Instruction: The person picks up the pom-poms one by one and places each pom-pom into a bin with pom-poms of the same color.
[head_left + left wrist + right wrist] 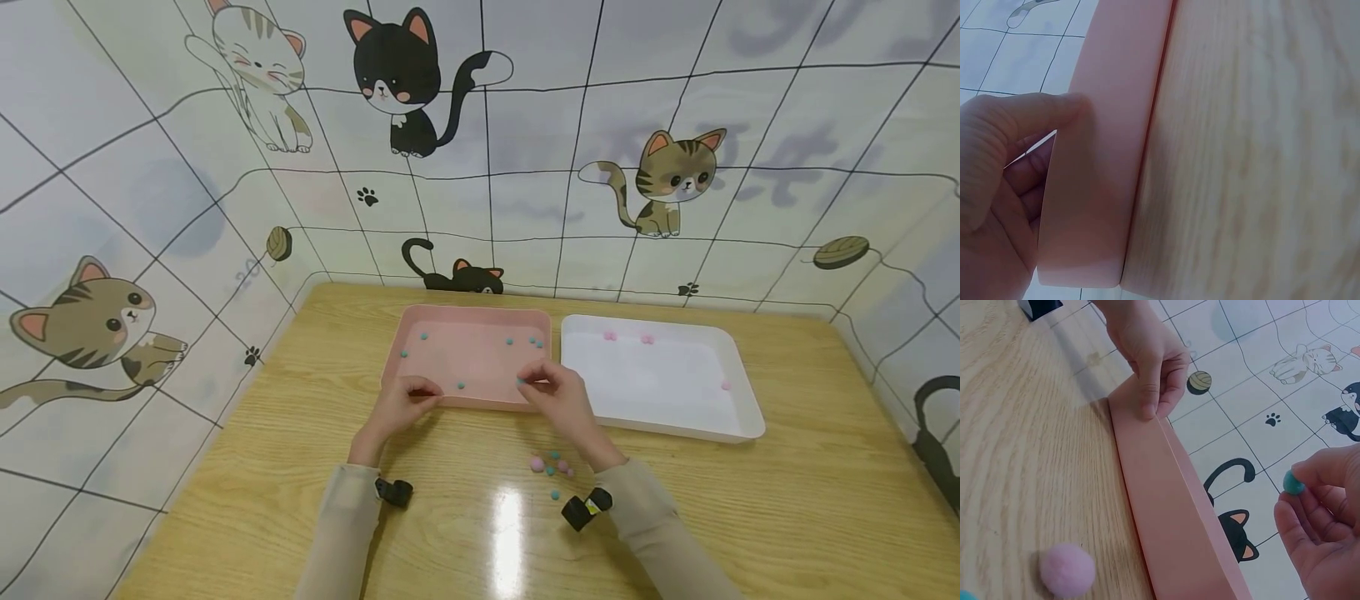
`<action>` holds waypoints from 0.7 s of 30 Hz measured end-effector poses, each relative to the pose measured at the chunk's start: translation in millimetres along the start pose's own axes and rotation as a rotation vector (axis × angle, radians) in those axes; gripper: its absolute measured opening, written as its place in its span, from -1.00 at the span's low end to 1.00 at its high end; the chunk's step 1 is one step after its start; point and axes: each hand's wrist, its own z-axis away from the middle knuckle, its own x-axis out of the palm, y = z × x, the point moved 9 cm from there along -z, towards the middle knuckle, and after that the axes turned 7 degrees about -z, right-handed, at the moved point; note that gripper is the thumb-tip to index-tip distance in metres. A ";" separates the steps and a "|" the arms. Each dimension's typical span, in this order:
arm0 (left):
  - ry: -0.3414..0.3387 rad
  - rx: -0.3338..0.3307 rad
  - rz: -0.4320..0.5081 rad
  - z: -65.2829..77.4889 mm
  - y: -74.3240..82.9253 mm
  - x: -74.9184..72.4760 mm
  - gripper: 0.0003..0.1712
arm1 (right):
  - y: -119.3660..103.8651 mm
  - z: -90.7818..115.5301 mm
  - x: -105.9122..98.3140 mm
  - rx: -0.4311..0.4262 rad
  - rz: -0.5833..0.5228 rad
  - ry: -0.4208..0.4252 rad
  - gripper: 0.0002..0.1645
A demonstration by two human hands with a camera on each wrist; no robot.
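Note:
My left hand (399,407) grips the near rim of the pink tray (468,358) by its left corner. In the left wrist view its thumb presses the outer wall while the other fingers sit behind the rim. A small teal pom-pom (1292,482) is pinched between the thumb and a finger of my right hand (564,402), which is at the tray's near right corner. Several teal pom-poms (461,386) lie scattered inside the pink tray. On the table below the right hand is a loose group of teal and pink pom-poms, including a fuzzy pink one (1067,570).
A white tray (652,379) stands just right of the pink one and holds several pink pom-poms (647,339). Both rest on a wooden table (450,517) with a cat-patterned sheet (525,208) behind it. Black cameras are strapped to both wrists.

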 end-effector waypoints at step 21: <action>0.021 0.017 0.005 0.2 -1.2 0.0 -0.95 | -21.1 -39.7 19.3 -0.003 -0.078 0.020 -0.90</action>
